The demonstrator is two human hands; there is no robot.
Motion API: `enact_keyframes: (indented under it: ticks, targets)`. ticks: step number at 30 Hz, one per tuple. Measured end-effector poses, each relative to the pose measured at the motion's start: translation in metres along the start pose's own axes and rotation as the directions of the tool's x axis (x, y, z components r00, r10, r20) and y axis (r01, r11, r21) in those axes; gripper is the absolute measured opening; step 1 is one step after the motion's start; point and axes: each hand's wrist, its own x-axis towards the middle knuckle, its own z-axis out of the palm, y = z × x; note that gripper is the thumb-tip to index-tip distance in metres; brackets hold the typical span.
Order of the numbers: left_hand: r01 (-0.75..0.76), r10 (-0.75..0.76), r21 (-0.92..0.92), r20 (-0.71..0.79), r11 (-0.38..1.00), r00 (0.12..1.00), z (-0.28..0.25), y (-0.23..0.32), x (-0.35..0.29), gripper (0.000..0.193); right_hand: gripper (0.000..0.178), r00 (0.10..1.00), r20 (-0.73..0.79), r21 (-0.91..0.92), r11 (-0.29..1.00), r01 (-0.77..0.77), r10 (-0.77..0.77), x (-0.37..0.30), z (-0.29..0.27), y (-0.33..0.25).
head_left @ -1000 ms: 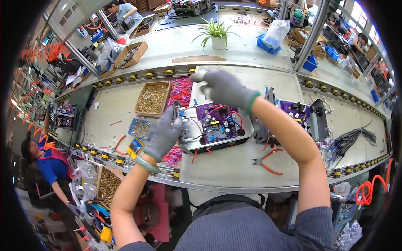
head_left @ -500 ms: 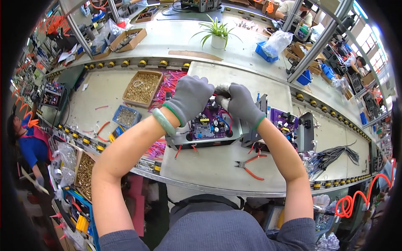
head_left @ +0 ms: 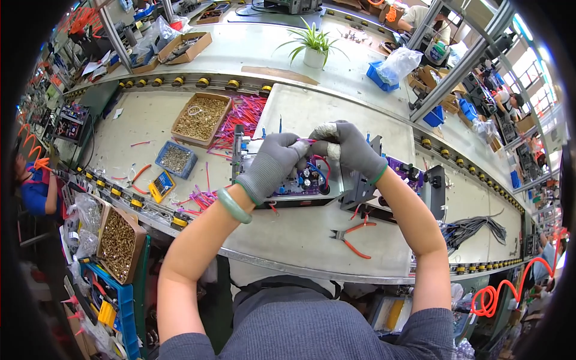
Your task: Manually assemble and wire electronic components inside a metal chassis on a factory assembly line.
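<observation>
Both my hands wear grey gloves and meet over an open metal housing (head_left: pixel 339 191) holding a purple circuit board (head_left: pixel 309 185). My left hand (head_left: pixel 273 161) pinches a thin pink-purple wire (head_left: pixel 306 140) between thumb and finger. On its other side, my right hand (head_left: pixel 353 150), with white wrapping on its fingertips, closes on the same wire. Red and blue leads rise from the board just below the fingers. To the right of the housing stands a second one with a purple board (head_left: pixel 403 168). Red-handled side cutters (head_left: pixel 354 237) lie in front.
Left of the housing are a heap of short red-pink wires (head_left: pixel 243 123), a box of brass parts (head_left: pixel 202 119) and a blue bin of small metal parts (head_left: pixel 176 159). Black cables (head_left: pixel 474 231) lie at right. A potted plant (head_left: pixel 313 55) stands beyond the roller rail.
My left hand has moved down toward me, uncovering the housing's back left part. The fingers of both hands now meet at a thin pink-purple wire. The cutters stay on the table.
</observation>
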Motion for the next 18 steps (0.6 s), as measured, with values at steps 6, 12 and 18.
enact_keyframes:
  ticks: [6, 12, 18]
  targets:
    - [0.086, -0.061, -0.252, 0.104, 0.964, 0.993, 0.001, -0.023, 0.002, 0.022, 0.019, 0.996, 0.01, -0.066, 0.994, -0.092, 0.093, 0.0, -0.004, -0.004]
    - [-0.147, 0.132, -0.088, -0.151, 0.985, 0.98, 0.018, -0.031, -0.001, 0.029, 0.008, 0.994, 0.023, -0.016, 0.995, -0.102, 0.103, 0.005, -0.005, -0.01]
    - [-0.329, 0.599, 0.867, 0.045, 0.374, 0.8, 0.039, -0.059, -0.053, 0.053, 0.004, 0.979, 0.173, -0.663, 0.723, 0.195, -0.106, 0.005, -0.004, -0.016]
